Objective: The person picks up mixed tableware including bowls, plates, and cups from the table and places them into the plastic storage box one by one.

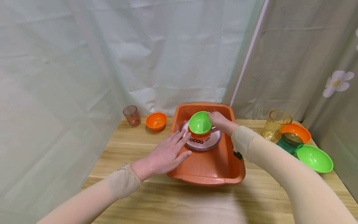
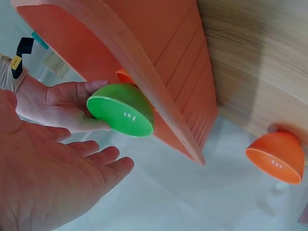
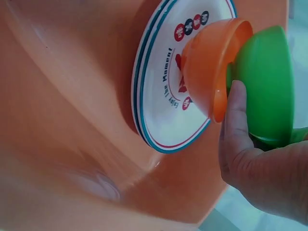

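My right hand [image 1: 219, 120] grips a small green bowl [image 1: 200, 123] by its side, thumb and fingers on the wall. The green bowl is over an orange bowl [image 3: 207, 67], tilted a little against its rim in the right wrist view. That orange bowl rests on stacked white plates [image 3: 159, 110] with teal rims and printed lettering. The plates lie inside an orange-red basin [image 1: 207, 171]. My left hand [image 1: 167, 151] stretches over the basin's left side with its fingers spread, holding nothing; its fingertips overlap the plates in the head view.
Left of the basin are another orange bowl [image 1: 156, 121] and a reddish clear cup [image 1: 132, 115]. To the right stand a yellow clear cup [image 1: 275, 124], an orange bowl [image 1: 299, 133], a dark green cup [image 1: 290, 143] and a larger green bowl [image 1: 314, 158]. Curtains [image 1: 173, 56] hang behind the wooden table [image 1: 134, 199].
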Tool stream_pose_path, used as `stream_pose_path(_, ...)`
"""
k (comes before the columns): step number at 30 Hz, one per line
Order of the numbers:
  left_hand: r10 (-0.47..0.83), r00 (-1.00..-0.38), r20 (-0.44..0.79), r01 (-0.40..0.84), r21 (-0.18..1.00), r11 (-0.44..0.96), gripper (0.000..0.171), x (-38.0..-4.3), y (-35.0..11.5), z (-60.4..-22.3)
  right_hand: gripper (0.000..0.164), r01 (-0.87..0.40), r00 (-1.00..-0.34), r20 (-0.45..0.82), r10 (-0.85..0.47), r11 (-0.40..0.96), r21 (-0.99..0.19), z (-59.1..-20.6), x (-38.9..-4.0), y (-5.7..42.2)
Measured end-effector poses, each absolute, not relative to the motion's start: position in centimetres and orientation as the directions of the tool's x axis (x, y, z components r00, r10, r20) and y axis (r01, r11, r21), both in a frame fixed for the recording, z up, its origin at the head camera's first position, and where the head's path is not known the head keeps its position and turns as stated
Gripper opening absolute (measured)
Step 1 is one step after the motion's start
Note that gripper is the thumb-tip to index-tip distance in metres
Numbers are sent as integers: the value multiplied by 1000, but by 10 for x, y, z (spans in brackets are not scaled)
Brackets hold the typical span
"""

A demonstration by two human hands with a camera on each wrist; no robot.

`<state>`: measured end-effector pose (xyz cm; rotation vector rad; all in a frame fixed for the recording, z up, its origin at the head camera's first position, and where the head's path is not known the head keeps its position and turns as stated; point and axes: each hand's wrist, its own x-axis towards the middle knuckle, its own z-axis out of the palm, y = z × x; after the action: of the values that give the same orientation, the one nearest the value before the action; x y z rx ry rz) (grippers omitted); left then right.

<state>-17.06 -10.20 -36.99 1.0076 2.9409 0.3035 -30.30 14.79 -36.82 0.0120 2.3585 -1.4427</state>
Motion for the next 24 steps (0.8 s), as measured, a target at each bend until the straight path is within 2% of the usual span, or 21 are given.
stream_pose_path(19, 632, -774, 47, 630, 166, 759, 72, -171, -101, -375, 47, 208, -938, -318, -136, 512, -833, -377, -303, 146)
stream_pose_path(24, 629, -777, 23, 623, 168, 764, 72, -170, -101, -377, 24, 175, -950, -290, -113, 577, -798, -379, -305, 148)
